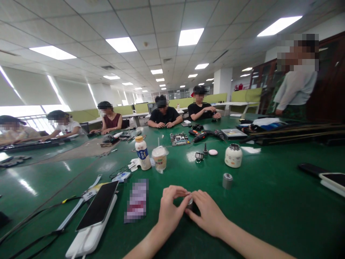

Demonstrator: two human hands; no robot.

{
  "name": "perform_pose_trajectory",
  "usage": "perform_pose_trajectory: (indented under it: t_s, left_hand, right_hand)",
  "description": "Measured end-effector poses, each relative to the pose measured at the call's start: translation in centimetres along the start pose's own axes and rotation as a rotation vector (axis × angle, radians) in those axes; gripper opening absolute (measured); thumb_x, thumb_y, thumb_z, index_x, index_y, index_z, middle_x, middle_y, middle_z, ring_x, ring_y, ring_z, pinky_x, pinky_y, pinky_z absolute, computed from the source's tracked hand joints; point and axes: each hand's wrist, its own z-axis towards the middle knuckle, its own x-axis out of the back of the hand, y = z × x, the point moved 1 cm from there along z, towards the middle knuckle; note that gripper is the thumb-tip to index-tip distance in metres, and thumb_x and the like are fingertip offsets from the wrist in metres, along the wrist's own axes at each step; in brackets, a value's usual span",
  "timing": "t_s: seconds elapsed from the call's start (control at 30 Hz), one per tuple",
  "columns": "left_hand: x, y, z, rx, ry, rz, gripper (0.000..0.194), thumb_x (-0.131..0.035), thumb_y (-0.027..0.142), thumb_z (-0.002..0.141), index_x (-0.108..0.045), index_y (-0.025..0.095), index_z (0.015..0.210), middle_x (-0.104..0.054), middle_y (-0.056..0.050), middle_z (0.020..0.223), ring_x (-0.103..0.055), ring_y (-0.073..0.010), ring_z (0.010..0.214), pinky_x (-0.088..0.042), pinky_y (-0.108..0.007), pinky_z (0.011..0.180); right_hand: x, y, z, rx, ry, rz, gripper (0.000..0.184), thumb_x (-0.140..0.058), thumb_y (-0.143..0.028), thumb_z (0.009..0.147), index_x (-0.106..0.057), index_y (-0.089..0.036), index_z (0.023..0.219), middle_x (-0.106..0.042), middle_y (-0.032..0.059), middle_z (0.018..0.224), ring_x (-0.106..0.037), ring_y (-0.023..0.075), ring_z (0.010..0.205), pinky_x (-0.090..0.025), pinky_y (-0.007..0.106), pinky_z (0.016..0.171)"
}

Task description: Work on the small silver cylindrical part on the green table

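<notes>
Both my hands meet low in the middle of the view, around a small grey metal-looking cylinder (190, 203). My left hand (171, 205) is closed on its left side, thumb against it and fingers bent over the top. From the right, my right hand (207, 211) grips the same piece with thumb and fingers. Much of the cylinder is hidden by the fingers, and its exact kind does not show. Beyond my right hand a grey cylindrical piece (227, 181) stands upright on the table. Farther back is a cream jar (233, 156) with a printed face and an uncovered mouth.
On the green table (258, 216) are a milk bottle (142, 154), a lidded cup with straw (160, 158), a phone (99, 205) on a white power bank (88, 235), a circuit board (179, 139) and a power drill (198, 136). Several people sit opposite; one stands right.
</notes>
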Motion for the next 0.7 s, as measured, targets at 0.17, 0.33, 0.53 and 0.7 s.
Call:
perform_pose_trajectory:
  t_s: [0.17, 0.33, 0.53, 0.7]
  left_hand:
    - [0.5, 1.0, -0.3, -0.126, -0.073, 0.098, 0.035, -0.058, 0.011, 0.083, -0.057, 0.023, 0.115, -0.073, -0.007, 0.107, -0.064, -0.026, 0.105, -0.047, -0.044, 0.094]
    - [0.7, 1.5, 0.0, -0.129, 0.007, 0.207, 0.035, -0.065, 0.015, 0.077, -0.059, 0.023, 0.111, -0.07, -0.007, 0.106, -0.061, -0.028, 0.104, -0.043, -0.044, 0.091]
    - [0.8, 1.5, 0.1, -0.06, -0.081, 0.133, 0.039, -0.061, 0.015, 0.082, -0.053, 0.024, 0.119, -0.076, -0.003, 0.096, -0.062, -0.0268, 0.102, -0.039, -0.044, 0.092]
    - [1.0, 1.8, -0.2, -0.108, -0.126, 0.085, 0.058, -0.063, 0.019, 0.084, -0.04, 0.026, 0.136, -0.067, -0.007, 0.123, -0.054, -0.0281, 0.118, -0.035, -0.046, 0.099]
  right_hand:
    - [0.0, -0.1, 0.1, 0.007, -0.016, -0.015, 0.019, -0.057, -0.031, 0.091, -0.06, -0.017, 0.104, -0.065, 0.01, 0.103, -0.057, 0.028, 0.096, -0.044, 0.044, 0.087]
    - [0.1, -0.1, 0.1, 0.012, -0.015, -0.009, 0.021, -0.059, -0.03, 0.09, -0.059, -0.017, 0.107, -0.065, 0.0091, 0.103, -0.056, 0.0278, 0.096, -0.044, 0.044, 0.088]
    - [-0.1, 0.1, 0.1, 0.011, -0.005, -0.016, 0.02, -0.058, -0.032, 0.091, -0.06, -0.017, 0.104, -0.065, 0.0097, 0.102, -0.056, 0.0276, 0.095, -0.044, 0.043, 0.086]
    - [-0.1, 0.1, 0.0, 0.013, -0.009, -0.016, 0.021, -0.059, -0.028, 0.089, -0.06, -0.017, 0.107, -0.065, 0.0101, 0.105, -0.056, 0.0283, 0.098, -0.043, 0.045, 0.089]
